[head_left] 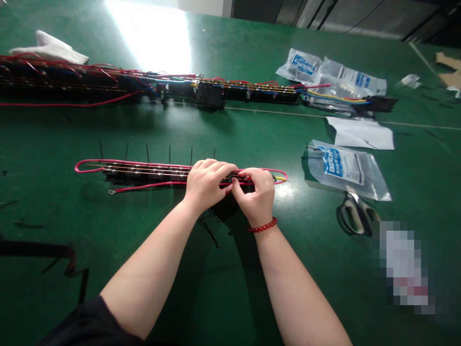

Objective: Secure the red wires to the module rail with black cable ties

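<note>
A narrow black assembly (144,172) with brass-coloured rods lies across the green table, and several thin black ties stick up along its far edge. A red cable (154,184) loops around it and ends in a ring lug at the left. My left hand (209,182) is closed over the assembly's right part, fingers on its far side and thumb on the near side. Just to the right, my right hand (256,192) pinches at the red cable and assembly near the right end; what lies between the fingertips is too small to make out. Loose black ties (211,230) lie below my left hand.
A longer wired assembly (211,95) spans the table behind. White gloves (54,48) lie at the far left. Plastic bags (347,168), white paper (363,133) and scissors (355,216) are on the right. Black strips (36,249) lie at the near left.
</note>
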### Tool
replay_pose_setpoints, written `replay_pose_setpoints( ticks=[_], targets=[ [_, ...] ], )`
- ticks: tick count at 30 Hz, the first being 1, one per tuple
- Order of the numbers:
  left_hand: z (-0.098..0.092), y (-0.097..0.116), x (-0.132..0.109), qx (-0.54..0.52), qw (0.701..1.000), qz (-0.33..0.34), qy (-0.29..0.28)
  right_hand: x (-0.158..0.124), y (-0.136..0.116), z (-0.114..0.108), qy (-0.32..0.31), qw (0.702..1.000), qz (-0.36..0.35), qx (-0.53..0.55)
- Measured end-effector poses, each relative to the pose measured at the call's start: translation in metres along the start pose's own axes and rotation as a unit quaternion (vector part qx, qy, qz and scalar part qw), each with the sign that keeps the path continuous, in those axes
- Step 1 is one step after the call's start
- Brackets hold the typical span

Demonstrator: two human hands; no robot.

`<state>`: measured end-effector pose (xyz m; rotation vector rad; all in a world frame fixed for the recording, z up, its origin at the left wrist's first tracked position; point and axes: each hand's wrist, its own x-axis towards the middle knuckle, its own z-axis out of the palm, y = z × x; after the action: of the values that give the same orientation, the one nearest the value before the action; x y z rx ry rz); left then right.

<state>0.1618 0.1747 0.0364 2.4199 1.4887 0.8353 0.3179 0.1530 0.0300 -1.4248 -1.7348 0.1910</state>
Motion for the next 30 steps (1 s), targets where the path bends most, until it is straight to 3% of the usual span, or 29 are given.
replay_pose_setpoints(
  ticks=[15, 30],
  targets=[
    [-0.0001, -0.0033, -0.0006, 0.015, 0.999, 0.030, -0.005, -0.0002, 0.0061, 0.0026, 0.006, 1.000, -0.018, -0.009],
    [0.0021, -0.0026, -0.0010, 0.013, 1.000, 0.019, 0.004, -0.0009, 0.0043, 0.0034, 0.002, 1.000, -0.003, -0.011]
  ],
)
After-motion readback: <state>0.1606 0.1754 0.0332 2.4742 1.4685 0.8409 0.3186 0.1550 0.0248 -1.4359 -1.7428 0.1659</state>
